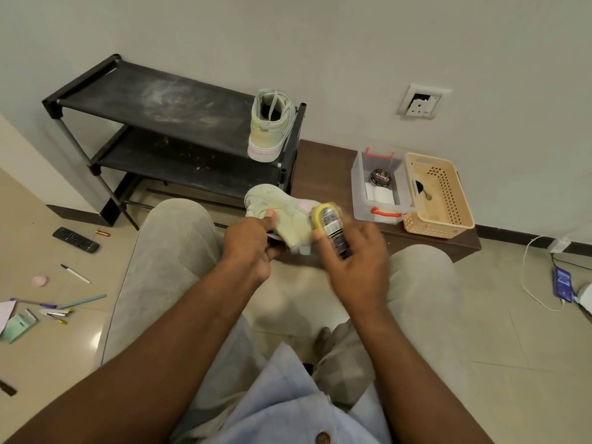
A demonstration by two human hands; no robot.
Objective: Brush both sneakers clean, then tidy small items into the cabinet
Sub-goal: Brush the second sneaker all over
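A pale green sneaker (282,213) is held up between my knees; my left hand (251,243) grips it at its near side, thumb on top. My right hand (355,264) holds a small brush-like tool with a yellow head and dark labelled handle (331,224) against the sneaker's right side; it is blurred. The second pale green sneaker (270,126), with a pink sole edge, stands on the right end of the black shoe rack's top shelf (153,97).
A clear plastic box (376,187) with a polish tin and a beige basket (439,197) sit on a low brown bench (323,168). Remote (76,240), pens (75,273), pink disc (40,281) and papers lie on the floor left. A phone on a cable (562,285) lies right.
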